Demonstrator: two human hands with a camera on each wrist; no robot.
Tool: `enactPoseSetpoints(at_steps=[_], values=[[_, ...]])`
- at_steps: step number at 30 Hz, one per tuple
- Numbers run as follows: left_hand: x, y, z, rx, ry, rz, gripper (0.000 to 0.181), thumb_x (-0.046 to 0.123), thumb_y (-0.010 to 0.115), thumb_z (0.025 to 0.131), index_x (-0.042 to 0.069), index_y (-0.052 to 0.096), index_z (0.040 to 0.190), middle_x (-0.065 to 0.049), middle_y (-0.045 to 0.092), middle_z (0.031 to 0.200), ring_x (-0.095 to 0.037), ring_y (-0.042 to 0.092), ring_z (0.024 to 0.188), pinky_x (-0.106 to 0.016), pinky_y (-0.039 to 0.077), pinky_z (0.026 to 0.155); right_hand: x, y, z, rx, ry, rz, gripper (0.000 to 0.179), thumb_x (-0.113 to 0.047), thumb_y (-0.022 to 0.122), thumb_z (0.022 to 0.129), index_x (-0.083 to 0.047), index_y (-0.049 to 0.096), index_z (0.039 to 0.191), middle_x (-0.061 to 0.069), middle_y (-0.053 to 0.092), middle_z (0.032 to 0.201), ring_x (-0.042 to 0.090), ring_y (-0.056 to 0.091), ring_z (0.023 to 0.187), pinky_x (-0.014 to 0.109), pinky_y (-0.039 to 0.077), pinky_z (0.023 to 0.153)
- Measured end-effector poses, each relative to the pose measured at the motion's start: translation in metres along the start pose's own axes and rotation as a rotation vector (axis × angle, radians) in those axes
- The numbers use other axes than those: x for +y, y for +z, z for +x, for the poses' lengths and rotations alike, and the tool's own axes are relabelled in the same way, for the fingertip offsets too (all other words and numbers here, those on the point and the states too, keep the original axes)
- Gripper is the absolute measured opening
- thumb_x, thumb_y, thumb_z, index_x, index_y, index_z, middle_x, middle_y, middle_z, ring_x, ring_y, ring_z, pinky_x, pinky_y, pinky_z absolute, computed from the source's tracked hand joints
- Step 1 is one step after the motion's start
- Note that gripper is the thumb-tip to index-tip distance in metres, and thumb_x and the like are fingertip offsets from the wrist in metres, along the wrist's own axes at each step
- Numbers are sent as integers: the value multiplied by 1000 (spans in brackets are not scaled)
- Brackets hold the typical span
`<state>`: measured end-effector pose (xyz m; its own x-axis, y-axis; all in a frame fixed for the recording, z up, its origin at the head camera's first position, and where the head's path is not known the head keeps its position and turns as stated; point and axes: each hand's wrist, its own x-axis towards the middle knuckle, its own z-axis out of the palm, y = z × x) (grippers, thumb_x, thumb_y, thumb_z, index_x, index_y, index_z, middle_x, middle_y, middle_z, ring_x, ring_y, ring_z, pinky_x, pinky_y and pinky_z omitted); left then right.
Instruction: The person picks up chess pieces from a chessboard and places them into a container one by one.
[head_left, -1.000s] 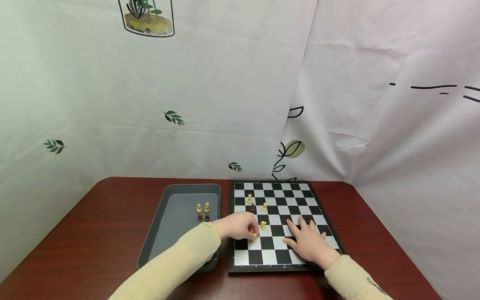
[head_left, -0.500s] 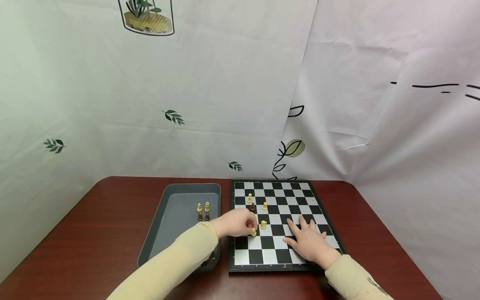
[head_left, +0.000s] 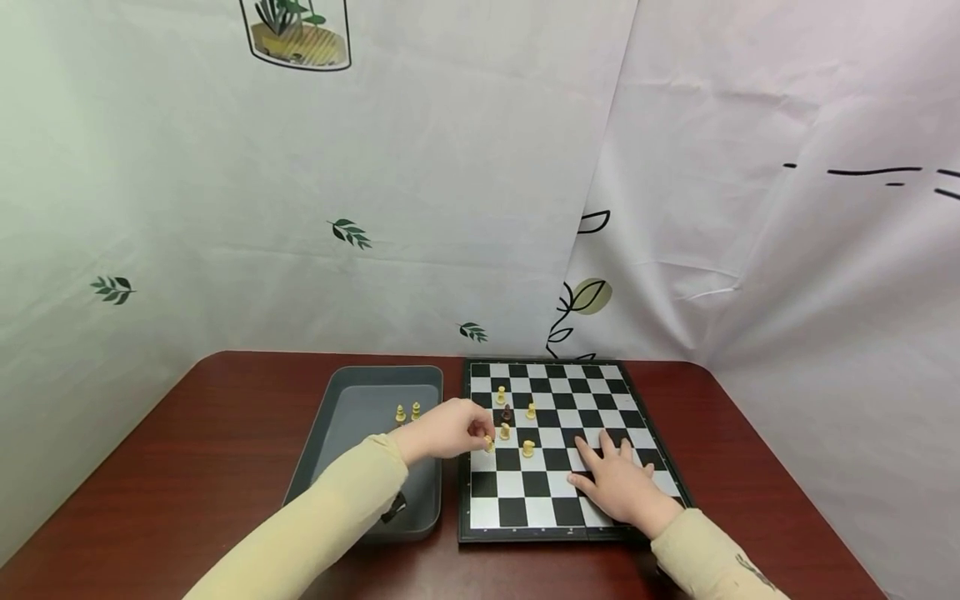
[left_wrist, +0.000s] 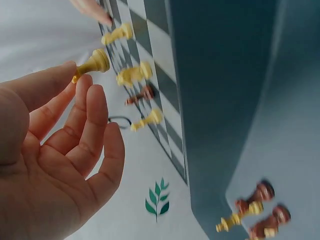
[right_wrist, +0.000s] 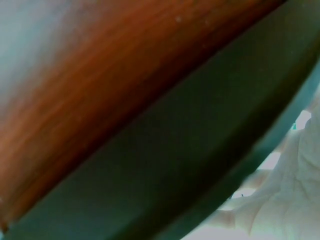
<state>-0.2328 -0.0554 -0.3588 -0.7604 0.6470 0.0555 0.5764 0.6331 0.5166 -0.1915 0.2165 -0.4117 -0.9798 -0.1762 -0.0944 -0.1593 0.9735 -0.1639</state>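
My left hand [head_left: 456, 427] pinches a yellow chess piece [left_wrist: 96, 62] by its top between thumb and fingertip, base outward; the fingers hide its top. In the head view this hand is at the left edge of the black-and-white chessboard [head_left: 555, 510]. On the board stand a dark brown piece [head_left: 507, 413] and several yellow pieces, among them one [head_left: 505, 431] just right of the hand and a stout one [head_left: 528, 448]. My right hand [head_left: 618, 487] rests on the right part of the board with fingers spread.
A grey tray [head_left: 307, 467] lies left of the board. Two yellow pieces [head_left: 401, 413] show in it; brown pieces [left_wrist: 272, 220] there appear only in the left wrist view. A reddish-brown table [head_left: 187, 467] bears both, and a white patterned cloth [head_left: 420, 167] hangs behind.
My left hand has moved up and left with the yellow piece, towards the board's left edge. It uncovers another yellow piece and covers the brown pieces in the tray. The right hand stays put.
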Motion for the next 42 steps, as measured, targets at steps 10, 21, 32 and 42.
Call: enactPoseSetpoints(at_steps=[10, 21, 32, 42], values=[[-19, -31, -21, 60, -82, 33, 5, 8, 67, 86, 12, 69, 83, 7, 58, 68, -7, 49, 61, -23, 42, 56, -1, -3, 1, 2, -1, -17, 64, -47, 55, 91, -9, 43, 141, 32, 32, 144, 63, 27, 126, 81, 26, 83], [-43, -57, -47, 69, -164, -66, 8, 6, 61, 90, 8, 69, 87, -8, 67, 78, -16, 60, 61, -27, 47, 57, -1, -4, 1, 9, -1, -28, 64, -47, 55, 91, -9, 43, 141, 32, 32, 144, 62, 28, 125, 80, 27, 83], [-76, -64, -62, 112, -231, 14, 7, 6, 62, 89, 5, 69, 92, 0, 62, 77, -12, 50, 68, -30, 43, 62, -1, -2, 0, -3, 5, -19, 64, -48, 54, 91, -10, 43, 141, 31, 32, 144, 62, 28, 126, 80, 26, 83], [-93, -59, -62, 111, -309, 9, 4, 4, 63, 88, 3, 67, 87, -3, 62, 77, -14, 51, 69, -32, 44, 63, -3, 0, -1, -5, 16, -14, 65, -50, 54, 90, -10, 43, 141, 31, 32, 144, 62, 28, 126, 80, 25, 84]])
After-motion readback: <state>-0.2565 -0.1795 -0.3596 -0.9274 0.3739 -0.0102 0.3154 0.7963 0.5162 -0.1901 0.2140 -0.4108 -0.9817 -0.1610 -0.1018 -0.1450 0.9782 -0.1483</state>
